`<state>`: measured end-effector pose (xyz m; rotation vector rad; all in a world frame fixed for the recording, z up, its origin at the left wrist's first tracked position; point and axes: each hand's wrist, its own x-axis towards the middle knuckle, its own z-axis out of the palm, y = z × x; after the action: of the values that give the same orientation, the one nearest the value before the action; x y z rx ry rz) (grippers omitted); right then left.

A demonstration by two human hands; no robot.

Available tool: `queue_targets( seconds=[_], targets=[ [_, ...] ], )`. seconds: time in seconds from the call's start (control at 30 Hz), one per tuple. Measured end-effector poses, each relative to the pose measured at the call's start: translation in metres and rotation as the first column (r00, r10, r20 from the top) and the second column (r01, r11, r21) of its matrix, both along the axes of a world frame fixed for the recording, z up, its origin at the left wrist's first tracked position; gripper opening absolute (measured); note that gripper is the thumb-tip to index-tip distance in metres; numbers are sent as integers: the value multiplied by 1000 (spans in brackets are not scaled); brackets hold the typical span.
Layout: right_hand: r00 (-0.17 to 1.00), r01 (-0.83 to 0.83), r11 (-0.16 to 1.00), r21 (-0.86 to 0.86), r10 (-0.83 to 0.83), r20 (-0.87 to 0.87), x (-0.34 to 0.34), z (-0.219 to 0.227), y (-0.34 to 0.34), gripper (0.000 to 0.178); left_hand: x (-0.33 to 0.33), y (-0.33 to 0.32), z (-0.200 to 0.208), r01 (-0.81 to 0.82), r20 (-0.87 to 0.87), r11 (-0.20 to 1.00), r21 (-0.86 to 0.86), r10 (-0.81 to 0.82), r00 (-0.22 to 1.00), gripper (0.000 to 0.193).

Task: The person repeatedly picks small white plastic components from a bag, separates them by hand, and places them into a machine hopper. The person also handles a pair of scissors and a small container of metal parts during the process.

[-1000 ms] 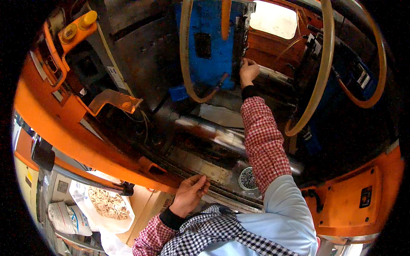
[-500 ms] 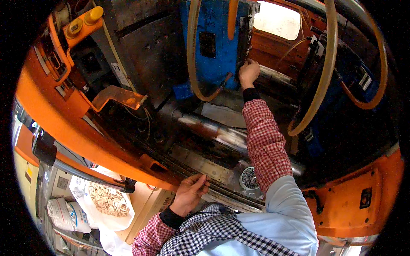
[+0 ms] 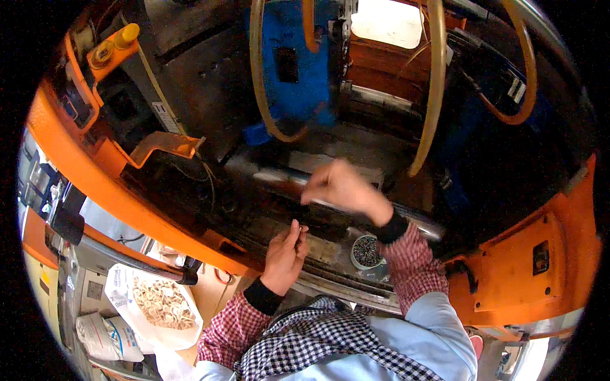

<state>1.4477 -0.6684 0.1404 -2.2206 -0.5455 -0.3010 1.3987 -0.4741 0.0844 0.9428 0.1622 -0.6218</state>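
Observation:
My left hand (image 3: pixel 284 259) is raised just above the machine's near ledge, its thumb and fingertips closed in a pinch. Whatever they grip is too small to make out. Smeared by motion, my right hand (image 3: pixel 346 190) hangs over the shiny metal bar (image 3: pixel 279 179), ahead and to the right of the left hand. Its fingers curl downward, and whether they hold anything is unclear. Below my right wrist, a small pale bowl (image 3: pixel 353 259) full of small dark metal pieces (image 3: pixel 366 251) stands on the ledge.
An upright blue mould block (image 3: pixel 305 76) with looping hoses (image 3: pixel 435 82) stands at the back. The orange machine frame (image 3: pixel 127 209) curves along the left; an orange panel (image 3: pixel 518 270) is at right. A white bag (image 3: pixel 127 292) of beige ring-like parts (image 3: pixel 164 303) sits lower left.
My right hand has come back from the side of the blue block toward my left hand. The left hand has risen slightly, still pinched. The whole view has shifted a little.

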Motion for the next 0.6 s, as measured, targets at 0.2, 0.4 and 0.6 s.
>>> queue_targets(
  seconds=[0.2, 0.4, 0.6],
  targets=[
    [992, 81, 984, -161, -64, 105, -55, -19, 16, 14, 9, -20, -14, 110, 77, 988, -111, -102, 992, 32],
    [789, 459, 888, 21, -419, 449, -13, -14, -11, 7, 12, -15, -17, 86, 103, 984, -157, -71, 992, 31],
    [416, 752, 463, 469, -885, 208, 154, 1, -104, 22, -12, 0, -18, 286, 144, 957, -54, -276, 950, 29]
  ],
)
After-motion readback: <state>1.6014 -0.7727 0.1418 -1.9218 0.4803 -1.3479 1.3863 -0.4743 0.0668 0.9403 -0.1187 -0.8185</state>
